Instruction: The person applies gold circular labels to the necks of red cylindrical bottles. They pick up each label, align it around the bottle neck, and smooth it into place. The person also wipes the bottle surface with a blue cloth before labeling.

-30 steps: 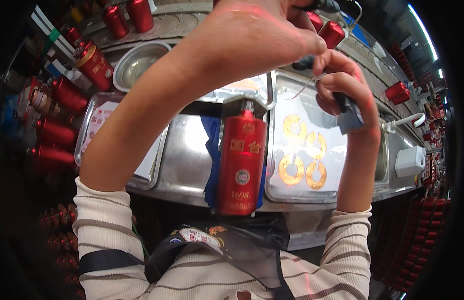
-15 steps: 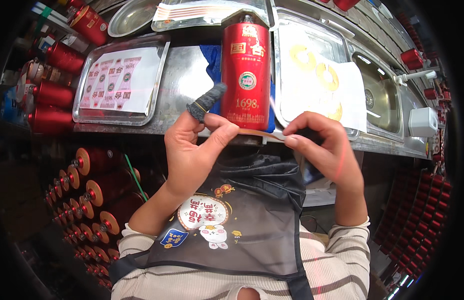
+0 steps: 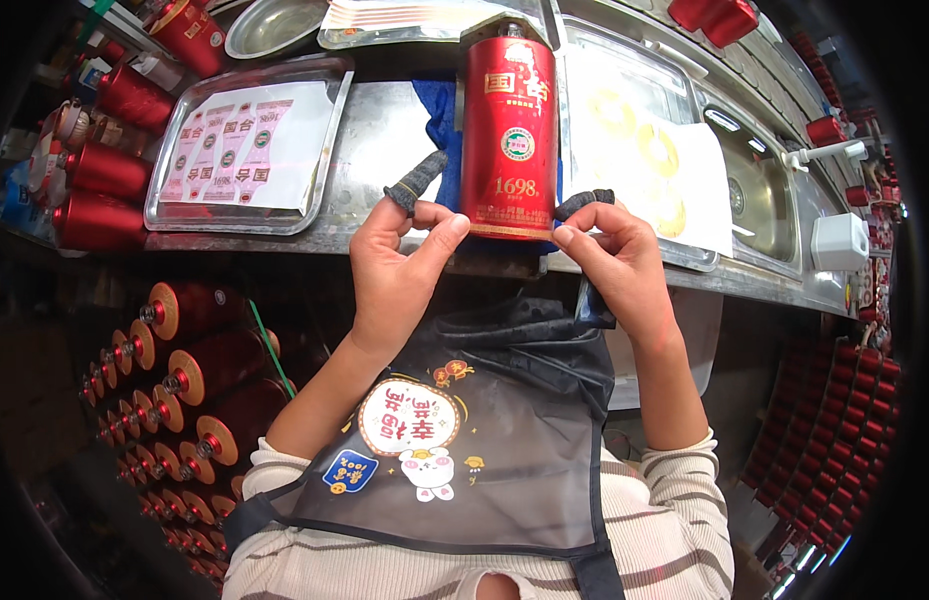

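Hands, left point(image 3: 394, 275) and right point(image 3: 629, 270), are now up at the bottle's base; half a second ago the gold strip point(image 3: 509, 234) was stretched just below it. Each pinches closed, thumb against finger, on one strip end; forearms angle inward; dark grey finger sleeves point(image 3: 416, 184) on both. Red bottle point(image 3: 511, 150), glossy, gold print, round emblem, lies neck away on blue cloth point(image 3: 439, 115) at desk point(image 3: 384, 130) edge.
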The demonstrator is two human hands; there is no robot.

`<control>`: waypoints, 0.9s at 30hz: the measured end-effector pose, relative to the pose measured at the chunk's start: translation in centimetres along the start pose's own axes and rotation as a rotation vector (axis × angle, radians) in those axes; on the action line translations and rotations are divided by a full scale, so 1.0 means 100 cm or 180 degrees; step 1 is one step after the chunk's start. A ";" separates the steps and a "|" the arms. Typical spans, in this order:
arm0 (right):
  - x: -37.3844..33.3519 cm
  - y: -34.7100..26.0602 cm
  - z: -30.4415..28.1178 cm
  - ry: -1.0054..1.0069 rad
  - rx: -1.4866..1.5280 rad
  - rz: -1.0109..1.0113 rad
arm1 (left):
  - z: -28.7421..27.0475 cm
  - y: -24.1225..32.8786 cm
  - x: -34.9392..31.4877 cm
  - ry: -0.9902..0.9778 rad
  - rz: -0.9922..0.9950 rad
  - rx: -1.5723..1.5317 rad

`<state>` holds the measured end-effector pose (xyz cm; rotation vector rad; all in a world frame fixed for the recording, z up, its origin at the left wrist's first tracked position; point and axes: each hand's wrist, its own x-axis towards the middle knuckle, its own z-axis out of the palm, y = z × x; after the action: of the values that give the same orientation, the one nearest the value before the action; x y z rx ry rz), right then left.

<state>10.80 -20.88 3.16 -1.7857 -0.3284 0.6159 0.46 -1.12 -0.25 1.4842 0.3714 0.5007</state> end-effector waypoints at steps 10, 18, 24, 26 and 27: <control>-0.001 0.003 0.009 0.0185 -0.0083 -0.0126 | -0.004 -0.004 0.002 -0.0022 0.0058 0.0022; 0.000 0.002 0.012 0.0200 -0.0094 -0.0094 | -0.004 -0.006 0.002 0.0002 0.0069 0.0149; 0.000 0.000 0.011 0.0182 -0.0145 -0.0081 | -0.005 -0.006 0.004 -0.0037 0.0056 0.0170; 0.000 0.000 0.011 0.0175 -0.0160 -0.0096 | -0.005 -0.007 0.005 -0.0052 0.0057 0.0182; 0.000 0.000 0.011 0.0165 -0.0150 -0.0102 | -0.005 -0.006 0.005 -0.0057 0.0061 0.0198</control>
<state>10.23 -19.98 2.94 -1.8350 -0.3378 0.5422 0.64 -0.46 -0.83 1.5528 0.3618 0.4948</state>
